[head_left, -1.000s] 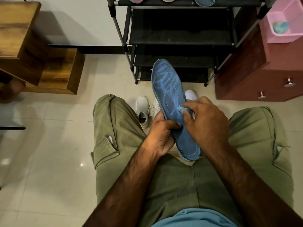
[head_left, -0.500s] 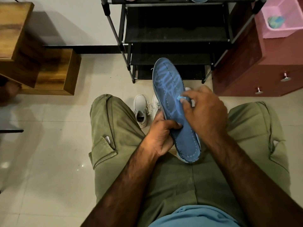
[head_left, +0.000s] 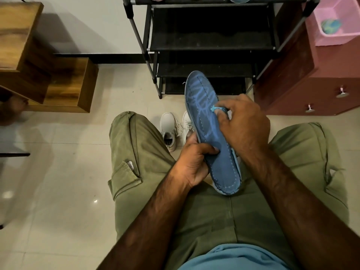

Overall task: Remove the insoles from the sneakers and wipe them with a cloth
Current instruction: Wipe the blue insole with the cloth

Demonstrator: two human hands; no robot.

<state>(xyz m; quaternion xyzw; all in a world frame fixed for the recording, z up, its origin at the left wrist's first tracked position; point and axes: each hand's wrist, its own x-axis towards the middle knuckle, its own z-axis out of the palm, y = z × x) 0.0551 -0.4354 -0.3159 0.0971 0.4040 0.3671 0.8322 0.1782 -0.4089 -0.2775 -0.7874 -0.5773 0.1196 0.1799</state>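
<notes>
A blue insole [head_left: 206, 121] with stitched edges is held upright over my lap, toe end pointing away. My left hand [head_left: 192, 162] grips its left edge near the heel, thumb on the face. My right hand [head_left: 243, 121] pinches a small light-blue cloth [head_left: 215, 108] and presses it against the insole's right side near the middle. Most of the cloth is hidden under my fingers. Two white sneakers [head_left: 169, 129] stand on the floor between my knees, partly hidden behind the insole.
A black shoe rack [head_left: 210, 45] stands straight ahead. A reddish cabinet [head_left: 311, 84] with a pink basket [head_left: 339, 20] on top is at the right. Wooden box shelves [head_left: 64, 84] sit at the left. Glossy floor tiles [head_left: 58, 191] spread to my left.
My right hand with the cloth has slid up the insole, from near its middle toward the toe half. My left hand keeps the same grip.
</notes>
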